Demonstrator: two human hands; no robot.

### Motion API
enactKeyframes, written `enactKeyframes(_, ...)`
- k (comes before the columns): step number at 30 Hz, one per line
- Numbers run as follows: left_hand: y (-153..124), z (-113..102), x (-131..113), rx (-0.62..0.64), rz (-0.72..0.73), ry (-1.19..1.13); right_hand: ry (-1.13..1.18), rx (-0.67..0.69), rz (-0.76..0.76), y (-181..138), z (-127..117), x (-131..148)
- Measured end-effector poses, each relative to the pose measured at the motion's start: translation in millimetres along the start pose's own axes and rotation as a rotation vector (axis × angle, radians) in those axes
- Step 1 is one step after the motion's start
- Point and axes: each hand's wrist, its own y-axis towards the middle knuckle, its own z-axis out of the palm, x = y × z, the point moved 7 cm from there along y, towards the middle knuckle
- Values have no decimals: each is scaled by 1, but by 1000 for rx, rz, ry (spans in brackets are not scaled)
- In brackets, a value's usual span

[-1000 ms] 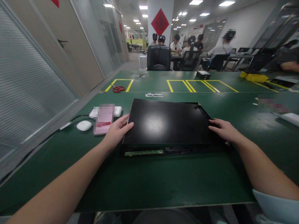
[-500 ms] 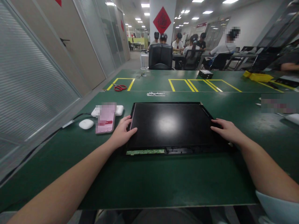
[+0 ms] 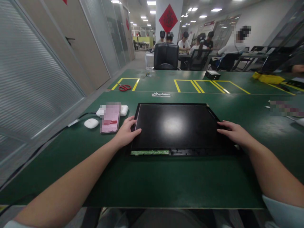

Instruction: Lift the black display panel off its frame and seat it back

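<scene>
A black display panel (image 3: 175, 126) lies flat in its black frame on the green table (image 3: 166, 180), with a green circuit strip (image 3: 149, 152) showing along its near edge. My left hand (image 3: 127, 134) rests on the panel's left edge, thumb on top and fingers spread along the side. My right hand (image 3: 234, 133) lies flat on the right edge, fingers stretched toward the panel.
Left of the panel lie a pink phone (image 3: 110, 118), a white case (image 3: 123, 110) and a white puck (image 3: 91, 123) with a cable. Red scissors (image 3: 124, 87), small metal parts (image 3: 161, 94), a black box (image 3: 212, 74) and yellow bins (image 3: 268, 78) sit farther back. Several people sit behind.
The panel, tilted up at its near-left side a second ago, has come down flat into the frame. Both hands stayed on its edges and settled with it.
</scene>
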Motion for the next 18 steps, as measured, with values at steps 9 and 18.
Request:
enactKeyframes(9,-1,-1,-2,1,13,9,6,16,8,-1,0,2)
enactKeyframes(18,-1,-1,1,13,23,3,11,2,1,-1,-1,2)
